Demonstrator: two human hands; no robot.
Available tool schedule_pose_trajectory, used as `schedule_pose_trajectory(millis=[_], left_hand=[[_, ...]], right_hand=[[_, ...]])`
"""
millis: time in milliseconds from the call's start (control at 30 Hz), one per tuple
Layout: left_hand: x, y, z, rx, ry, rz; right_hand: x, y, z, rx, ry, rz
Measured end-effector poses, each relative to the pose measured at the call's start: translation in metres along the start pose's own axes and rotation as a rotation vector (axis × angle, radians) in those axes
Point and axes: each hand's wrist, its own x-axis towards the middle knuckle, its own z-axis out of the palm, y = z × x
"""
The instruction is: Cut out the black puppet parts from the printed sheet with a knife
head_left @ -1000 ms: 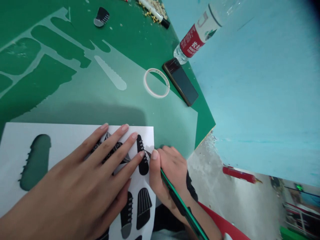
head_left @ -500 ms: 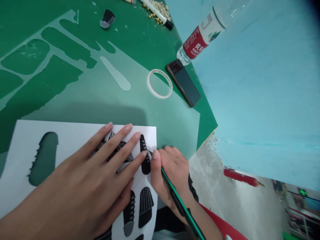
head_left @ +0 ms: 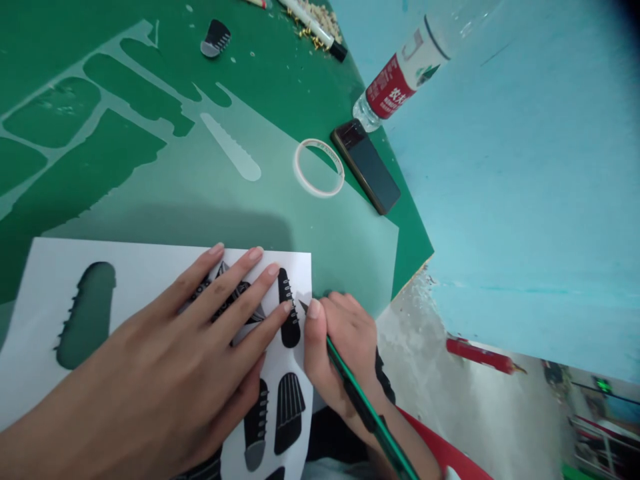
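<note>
My left hand [head_left: 165, 360] lies flat with fingers spread on a white printed sheet [head_left: 45, 280], pressing it onto the green cutting mat [head_left: 280, 67]. The sheet carries black ribbed shapes [head_left: 289, 317] and one cut-out hole [head_left: 87, 313]. My right hand [head_left: 345, 347] is closed round a thin green-handled craft knife [head_left: 370, 413], its tip at the sheet's right edge beside a black shape.
A translucent sheet with cut-out holes [head_left: 210, 193] covers the mat. On it lies a tape ring [head_left: 319, 167]; beside that a dark phone [head_left: 367, 167] and a water bottle [head_left: 400, 80]. A marker [head_left: 315, 27] and a cut black piece [head_left: 216, 37] rest at the far edge. The mat's corner [head_left: 425, 257] is near.
The view has shifted slightly, so everything sits a little further right. My right hand and the knife tip have edged a little along the sheet's right edge. The left hand stays pressed down.
</note>
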Motion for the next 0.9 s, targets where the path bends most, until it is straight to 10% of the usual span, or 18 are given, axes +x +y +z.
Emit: schedule_pose_trajectory(millis=[900], left_hand=[[0.0032,-0.0004,0.0013,-0.004,0.026,0.012]], right_hand=[[0.0022,-0.0017,0.0033,-0.042,0.009,-0.045]])
